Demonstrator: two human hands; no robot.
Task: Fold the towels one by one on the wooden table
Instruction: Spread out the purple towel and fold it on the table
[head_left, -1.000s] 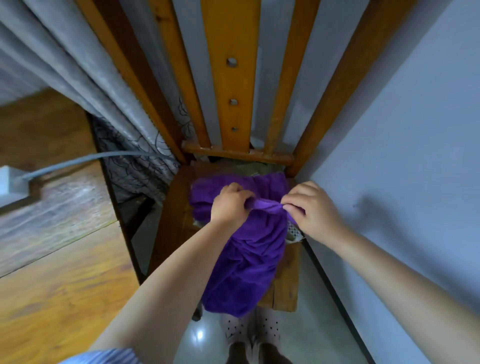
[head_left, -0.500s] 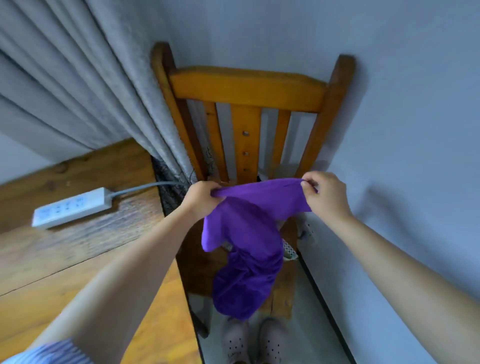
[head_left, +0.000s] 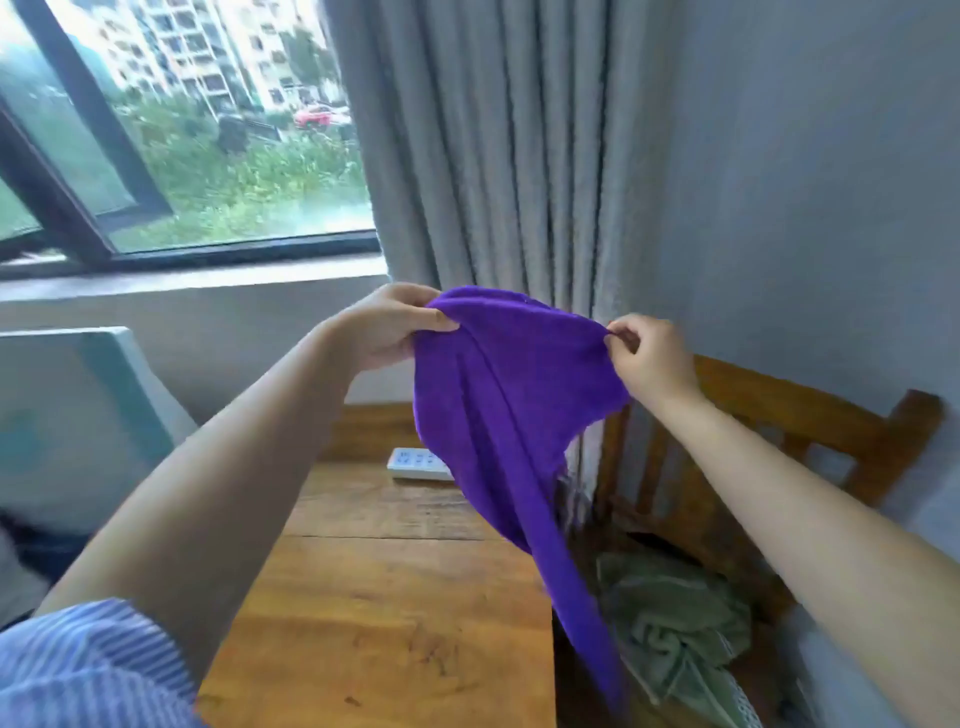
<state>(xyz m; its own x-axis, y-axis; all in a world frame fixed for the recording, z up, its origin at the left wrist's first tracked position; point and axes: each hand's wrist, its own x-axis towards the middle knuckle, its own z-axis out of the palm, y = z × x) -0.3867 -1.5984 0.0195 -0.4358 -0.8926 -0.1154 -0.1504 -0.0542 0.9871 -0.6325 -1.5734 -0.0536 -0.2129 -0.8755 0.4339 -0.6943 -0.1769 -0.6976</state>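
Your left hand (head_left: 387, 327) and right hand (head_left: 649, 353) pinch the purple towel (head_left: 509, 415) by its top edge, fingers curled on the cloth. It hangs lengthwise, tail pointing down-right, between the desk (head_left: 395, 613) and the chair (head_left: 779, 415) holding a green towel (head_left: 675, 613).

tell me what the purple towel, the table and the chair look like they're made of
Purple towel: soft fuzzy cloth, probably microfibre; it drapes limply, matte nap. Table: solid wood planks, visible grain and cracks, slight sheen. Chair: orange-brown wood, glossy, likely varnished.
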